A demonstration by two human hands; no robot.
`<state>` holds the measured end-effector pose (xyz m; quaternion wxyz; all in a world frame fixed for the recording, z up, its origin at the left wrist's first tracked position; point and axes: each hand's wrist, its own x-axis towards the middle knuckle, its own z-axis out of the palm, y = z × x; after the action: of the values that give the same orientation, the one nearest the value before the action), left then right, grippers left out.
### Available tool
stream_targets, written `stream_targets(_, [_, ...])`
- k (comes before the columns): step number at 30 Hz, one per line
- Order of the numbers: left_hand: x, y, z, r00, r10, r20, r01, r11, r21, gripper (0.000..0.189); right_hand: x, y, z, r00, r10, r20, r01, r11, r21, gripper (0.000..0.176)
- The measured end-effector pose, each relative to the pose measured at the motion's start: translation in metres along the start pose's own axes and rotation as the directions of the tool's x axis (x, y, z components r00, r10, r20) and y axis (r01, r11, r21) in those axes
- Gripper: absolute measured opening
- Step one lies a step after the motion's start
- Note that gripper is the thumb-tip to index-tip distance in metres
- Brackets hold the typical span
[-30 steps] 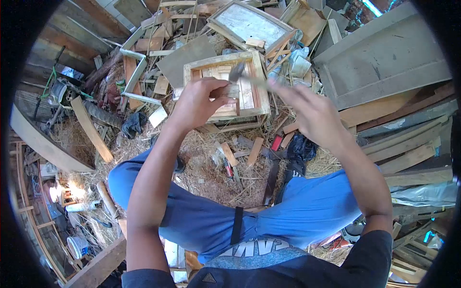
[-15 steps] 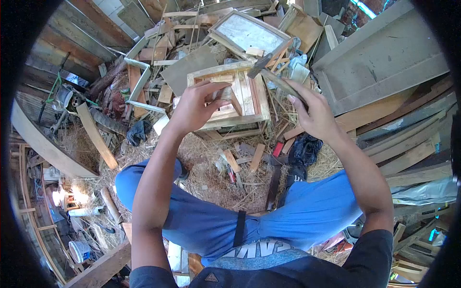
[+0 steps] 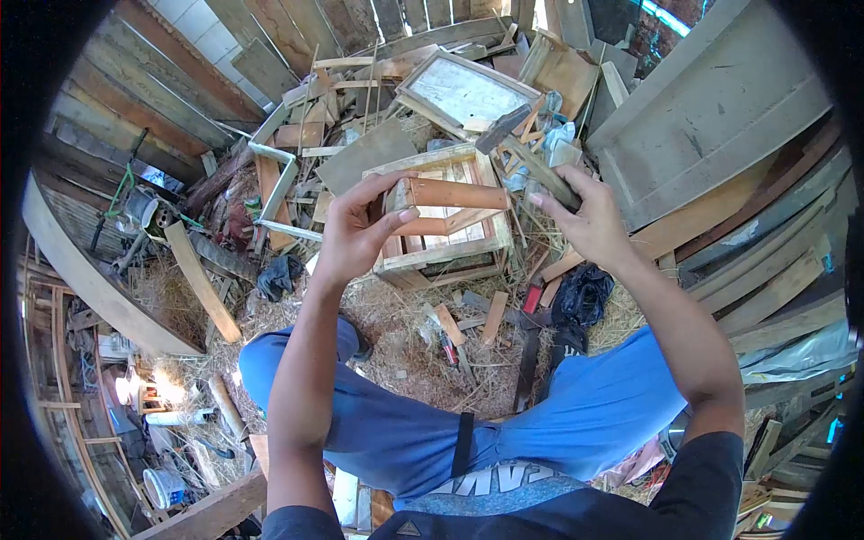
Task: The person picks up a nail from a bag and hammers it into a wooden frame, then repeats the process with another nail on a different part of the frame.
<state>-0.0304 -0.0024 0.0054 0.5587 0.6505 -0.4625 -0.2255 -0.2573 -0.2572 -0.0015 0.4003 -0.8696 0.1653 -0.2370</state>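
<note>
My left hand (image 3: 364, 225) grips one end of a small wooden assembly (image 3: 459, 194), made of joined pieces with two arms pointing right. My right hand (image 3: 585, 216) is wrapped round the wooden handle of a hammer (image 3: 540, 166), whose dark head (image 3: 502, 129) points up and left. The hammer head is above and right of the assembly, apart from it. Below both hands stands a wooden crate-like frame (image 3: 499, 236) with pale slats, partly hidden by the assembly and my left hand.
A framed panel (image 3: 463, 88) lies beyond the crate. A large grey door-like board (image 3: 711, 117) leans at the right, above stacked planks (image 3: 765, 288). Wood offcuts (image 3: 494, 317), a black bag (image 3: 583, 292) and a red object (image 3: 532, 299) lie on the straw-strewn ground. A curved board (image 3: 99, 270) stands left.
My left hand has turned and raised the wooden assembly, so its arms now show pointing right. My right hand and the hammer have shifted slightly. The view has moved a little.
</note>
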Motion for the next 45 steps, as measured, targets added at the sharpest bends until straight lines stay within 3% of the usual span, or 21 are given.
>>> stream_targets(4, [0.0, 0.0, 0.002, 0.999, 0.032, -0.018, -0.034, 0.992, -0.119, 0.05, -0.002, -0.002, 0.001, 0.999, 0.015, 0.032, -0.014, 1.0, -0.022, 0.037])
stream_targets(9, [0.001, 0.001, 0.004, 0.997, 0.074, 0.028, -0.068, 0.985, -0.158, 0.052, 0.0, -0.001, 0.004, 0.995, -0.005, 0.098, -0.005, 0.995, 0.101, 0.05])
stream_targets(12, [0.001, -0.003, 0.005, 0.997, 0.071, 0.033, -0.064, 0.981, -0.183, 0.054, -0.001, 0.004, 0.008, 0.994, -0.08, 0.076, 0.073, 0.992, 0.099, 0.048])
stream_targets(15, [0.001, -0.005, 0.006, 0.998, 0.066, 0.022, -0.058, 0.963, -0.262, 0.055, -0.001, 0.007, 0.009, 0.989, -0.034, 0.146, 0.025, 0.997, 0.068, 0.046])
stream_targets(20, [0.0, -0.008, 0.005, 0.998, 0.055, 0.04, -0.04, 0.95, -0.309, 0.057, -0.002, 0.008, 0.011, 0.991, -0.073, 0.117, 0.063, 0.994, 0.084, 0.044])
stream_targets(30, [0.004, -0.011, -0.001, 0.985, 0.128, 0.119, -0.088, 0.952, -0.293, 0.059, -0.005, 0.006, 0.012, 0.992, -0.114, -0.043, 0.118, 0.989, 0.088, 0.042])
stream_targets(36, [0.0, 0.003, 0.005, 0.996, 0.079, 0.05, -0.064, 0.967, -0.248, 0.058, -0.005, 0.002, 0.01, 0.992, -0.121, -0.042, 0.124, 0.99, 0.065, 0.041])
stream_targets(38, [-0.001, 0.004, 0.007, 0.987, 0.158, 0.03, -0.151, 0.976, -0.158, 0.058, -0.006, 0.004, 0.01, 0.99, -0.134, -0.051, 0.136, 0.989, 0.056, 0.042])
stream_targets(45, [-0.002, 0.005, 0.004, 0.986, 0.157, 0.058, -0.15, 0.983, -0.111, 0.06, -0.008, 0.006, 0.012, 0.996, -0.081, -0.044, 0.083, 0.995, 0.053, 0.046])
